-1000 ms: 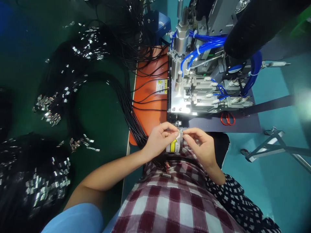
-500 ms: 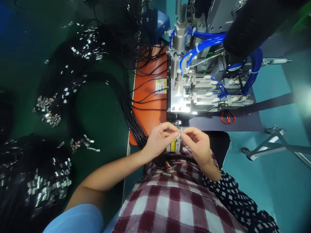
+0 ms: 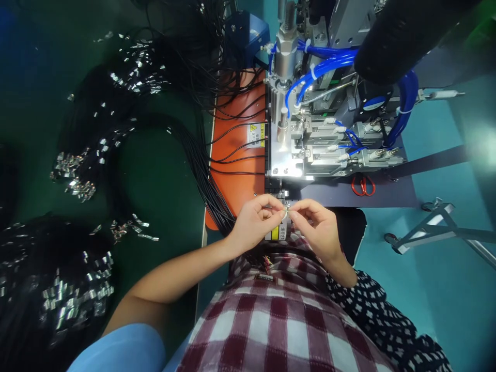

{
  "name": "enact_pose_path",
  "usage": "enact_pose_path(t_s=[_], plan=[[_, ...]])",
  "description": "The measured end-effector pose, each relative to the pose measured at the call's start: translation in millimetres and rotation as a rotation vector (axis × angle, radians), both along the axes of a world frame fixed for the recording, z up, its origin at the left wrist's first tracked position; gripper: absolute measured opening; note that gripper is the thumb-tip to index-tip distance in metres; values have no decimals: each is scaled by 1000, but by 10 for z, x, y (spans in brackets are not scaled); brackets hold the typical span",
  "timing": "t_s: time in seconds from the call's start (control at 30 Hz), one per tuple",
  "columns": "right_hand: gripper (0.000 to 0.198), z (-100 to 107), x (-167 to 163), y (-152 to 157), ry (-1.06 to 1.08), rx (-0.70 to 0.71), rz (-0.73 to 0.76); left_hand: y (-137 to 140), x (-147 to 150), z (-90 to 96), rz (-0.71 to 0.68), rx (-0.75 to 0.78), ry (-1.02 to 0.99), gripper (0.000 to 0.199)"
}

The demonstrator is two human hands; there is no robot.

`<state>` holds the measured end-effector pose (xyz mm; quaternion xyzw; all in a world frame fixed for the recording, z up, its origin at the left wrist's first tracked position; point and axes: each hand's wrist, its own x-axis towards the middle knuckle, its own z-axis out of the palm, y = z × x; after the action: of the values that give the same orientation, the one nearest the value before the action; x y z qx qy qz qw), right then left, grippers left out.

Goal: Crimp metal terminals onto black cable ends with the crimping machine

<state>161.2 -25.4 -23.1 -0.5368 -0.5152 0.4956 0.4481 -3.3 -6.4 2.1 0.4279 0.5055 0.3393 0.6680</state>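
Note:
My left hand [image 3: 253,219] is closed in a pinch in front of the machine, on the small, pale end of a thin wire [image 3: 285,208]. Facing it, my right hand [image 3: 316,223] pinches at the same spot, thumb against forefinger; its fingertips hide most of the piece. A bundle of black cables [image 3: 207,181] runs down from the left and passes beneath my left hand. Coloured wire ends [image 3: 267,264] of the bundle show near my lap. Just below the fingertips lies a yellow and white label [image 3: 278,232].
A metal machine [image 3: 294,150] with blue air hoses [image 3: 335,61] stands ahead, beside an orange plate [image 3: 238,194] crossed by black cables. Red-handled scissors [image 3: 363,186] lie at its right. Cable heaps with shiny ends [image 3: 77,289] fill the left. A wheeled metal stand [image 3: 422,227] is at right.
My right hand has shifted slightly to the right, opening a small gap between the two sets of fingertips. My left hand stays nearly in place. The view has moved a little.

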Motion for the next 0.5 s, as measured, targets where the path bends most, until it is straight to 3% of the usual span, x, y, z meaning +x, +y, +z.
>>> enact_pose_path(t_s=[0.13, 0.37, 0.43, 0.5], plan=[[6, 22, -15, 5, -104, 84, -2, -1, 1, -19, -2, 18, 7, 19], [8, 27, 1, -28, -562, 512, 7, 0, 3, -41, -15, 102, 79, 12], [8, 19, 9, -31, -584, 539, 14, 5, -3, -35, -13, 170, 134, 8], [8, 11, 15, -32, -497, 473, 10, 11, -9, -28, -14, 212, 170, 5]])
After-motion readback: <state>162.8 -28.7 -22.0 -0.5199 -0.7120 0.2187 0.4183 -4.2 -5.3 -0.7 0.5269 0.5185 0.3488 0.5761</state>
